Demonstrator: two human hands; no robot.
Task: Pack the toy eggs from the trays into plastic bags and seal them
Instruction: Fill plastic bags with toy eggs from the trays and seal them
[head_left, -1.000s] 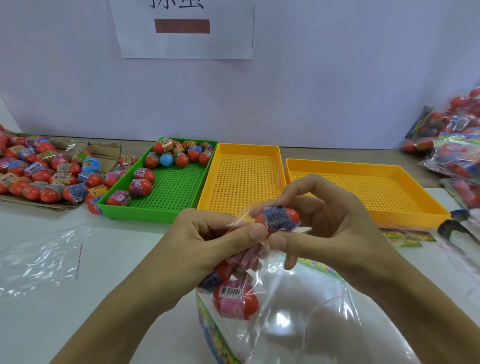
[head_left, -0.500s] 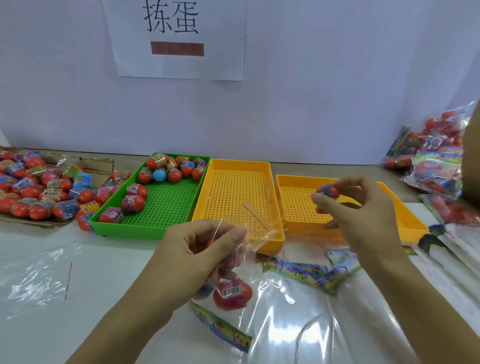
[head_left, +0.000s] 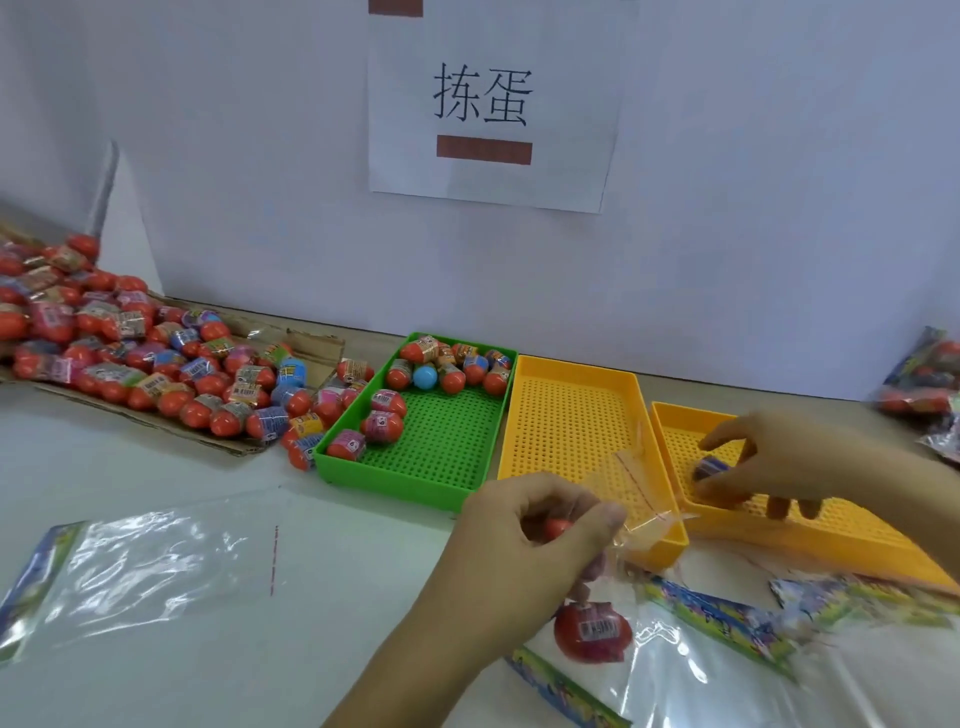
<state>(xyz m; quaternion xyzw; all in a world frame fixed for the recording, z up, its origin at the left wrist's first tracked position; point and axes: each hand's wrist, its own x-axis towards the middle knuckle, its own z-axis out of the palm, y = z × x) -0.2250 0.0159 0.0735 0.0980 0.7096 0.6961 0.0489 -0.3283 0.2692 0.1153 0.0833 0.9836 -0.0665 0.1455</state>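
Your left hand (head_left: 524, 540) and right hand (head_left: 779, 462) are both bare: no gloves, rings or watch showing. Forearms bare too, no sleeve reaches into view on either side. Right hand is motion-blurred, so its finer detail is unreadable.

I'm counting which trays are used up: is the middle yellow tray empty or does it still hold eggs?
Empty: the middle yellow tray shows only bare perforated floor, with no toy eggs in it.

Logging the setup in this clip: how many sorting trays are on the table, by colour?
Green tray: 1
Yellow trays: 2
Total: 3
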